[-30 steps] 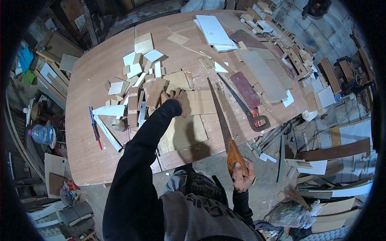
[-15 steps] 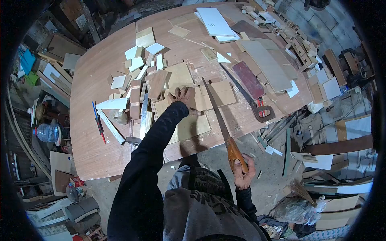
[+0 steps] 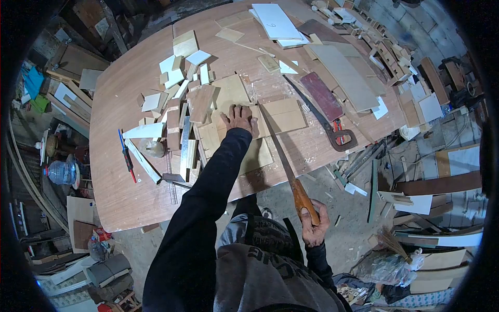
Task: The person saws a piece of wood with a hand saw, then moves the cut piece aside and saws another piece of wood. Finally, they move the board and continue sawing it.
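Observation:
My left hand (image 3: 239, 118) lies palm down on light wooden boards, with its fingers somewhat apart. Under and beside it runs a flat board (image 3: 285, 115) with a pencil line, resting across a larger plywood piece (image 3: 258, 158). My right hand (image 3: 315, 223) is wrapped round the wooden handle of a handsaw (image 3: 283, 156). The saw's long blade reaches up and to the left, its tip near the board to the right of my left hand. Whether the teeth touch the wood, I cannot tell.
Several wood offcuts (image 3: 174, 78) and a metal-edged strip (image 3: 185, 143) lie left of my left hand. Right of the saw are a second, black-handled saw (image 3: 340, 143), a dark red block (image 3: 321, 96) and long panels (image 3: 345, 75). A white board (image 3: 275, 23) lies farther back.
My left hand has shifted slightly; its thumb, stretched to the right before, is now drawn in. The saw tip has moved slightly left, the handle slightly down. The view has shifted a little.

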Demonstrator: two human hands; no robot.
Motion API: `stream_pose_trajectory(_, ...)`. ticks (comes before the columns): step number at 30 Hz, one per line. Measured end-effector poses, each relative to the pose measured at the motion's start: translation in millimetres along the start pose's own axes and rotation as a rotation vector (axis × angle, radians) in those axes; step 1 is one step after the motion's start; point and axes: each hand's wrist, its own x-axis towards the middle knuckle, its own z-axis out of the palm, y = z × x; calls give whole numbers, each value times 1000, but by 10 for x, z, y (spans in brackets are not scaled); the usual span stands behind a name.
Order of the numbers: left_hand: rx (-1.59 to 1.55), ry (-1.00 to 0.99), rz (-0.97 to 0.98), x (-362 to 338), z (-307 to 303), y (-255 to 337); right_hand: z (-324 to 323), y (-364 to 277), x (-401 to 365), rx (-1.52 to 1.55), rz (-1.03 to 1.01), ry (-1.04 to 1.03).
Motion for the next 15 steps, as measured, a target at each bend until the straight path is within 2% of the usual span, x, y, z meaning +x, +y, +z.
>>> stream_pose_trajectory(3, -4, 143, -24, 12, 70, 67, -9, -4, -44, -53, -5, -13)
stream_pose_trajectory(5, -2, 119, -24, 12, 32, 95, 2, -86, -23, -124, -109, -5)
stream_pose_trajectory(9, 6, 147, 30, 4, 20, 78, 85, -142, -36, -175, -144, 6)
stream_pose_trajectory(11, 22, 192, 57, -29, 18, 81, 98, -260, -48, -162, 52, -79)
stream_pose_trajectory(12, 35, 243, 87, -37, 14, 86, 114, -262, -34, -163, 53, -80)
stream_pose_trajectory(14, 51, 271, 99, 3, 87, 41, 162, -268, 16, -189, -99, -82)
stream_pose_trajectory(15, 64, 300, 110, 10, 131, 28, 190, -293, 49, -191, -95, -84)
